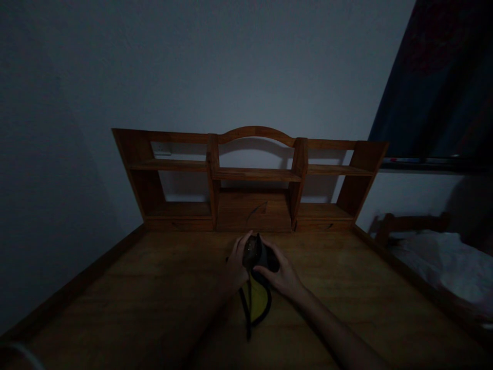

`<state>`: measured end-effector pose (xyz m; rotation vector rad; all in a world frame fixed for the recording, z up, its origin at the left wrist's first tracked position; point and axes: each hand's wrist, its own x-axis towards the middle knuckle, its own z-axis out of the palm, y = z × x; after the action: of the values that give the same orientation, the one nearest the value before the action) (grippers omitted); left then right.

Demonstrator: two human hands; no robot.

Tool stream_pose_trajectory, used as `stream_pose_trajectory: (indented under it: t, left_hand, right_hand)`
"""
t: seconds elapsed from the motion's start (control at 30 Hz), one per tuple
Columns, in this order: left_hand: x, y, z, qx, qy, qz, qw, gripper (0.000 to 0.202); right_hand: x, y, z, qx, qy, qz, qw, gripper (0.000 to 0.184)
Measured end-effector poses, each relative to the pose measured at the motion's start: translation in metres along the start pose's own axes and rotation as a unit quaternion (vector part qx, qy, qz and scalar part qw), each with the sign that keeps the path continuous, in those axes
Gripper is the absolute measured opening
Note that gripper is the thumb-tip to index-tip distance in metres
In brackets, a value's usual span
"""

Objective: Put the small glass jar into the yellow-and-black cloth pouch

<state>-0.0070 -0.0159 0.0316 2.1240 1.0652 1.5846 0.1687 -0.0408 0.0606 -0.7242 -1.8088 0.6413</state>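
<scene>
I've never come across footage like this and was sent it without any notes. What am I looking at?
There is no machine here: the left hand and right hand are a person's own bare hands. The single picture comes from a camera worn on that person's head, looking forward and down, so the forearms enter from the bottom.

Both hands are closed around a black-and-yellow item. Between them is a dark, shiny part; the room is too dim to tell exactly what it is, or whether the item rests on the wooden desk below.

At the back of the desk stands a wooden shelf unit, against a pale wall. Off to the right is some white bedding-like cloth.
</scene>
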Motion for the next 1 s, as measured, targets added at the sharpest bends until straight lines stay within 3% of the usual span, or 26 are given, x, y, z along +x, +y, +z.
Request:
stream_pose_trajectory:
  t: [0.6,1.0]
  left_hand:
    - [-0.001,-0.009,0.004,0.01,0.018,-0.045,0.999,0.072]
    - [-0.003,-0.008,0.004,-0.01,-0.018,-0.004,1.0,0.069]
  right_hand:
    - [0.001,0.005,-0.003,-0.067,-0.004,-0.055,0.996,0.055]
    - [0.003,-0.005,-0.004,-0.088,-0.014,-0.067,0.994,0.071]
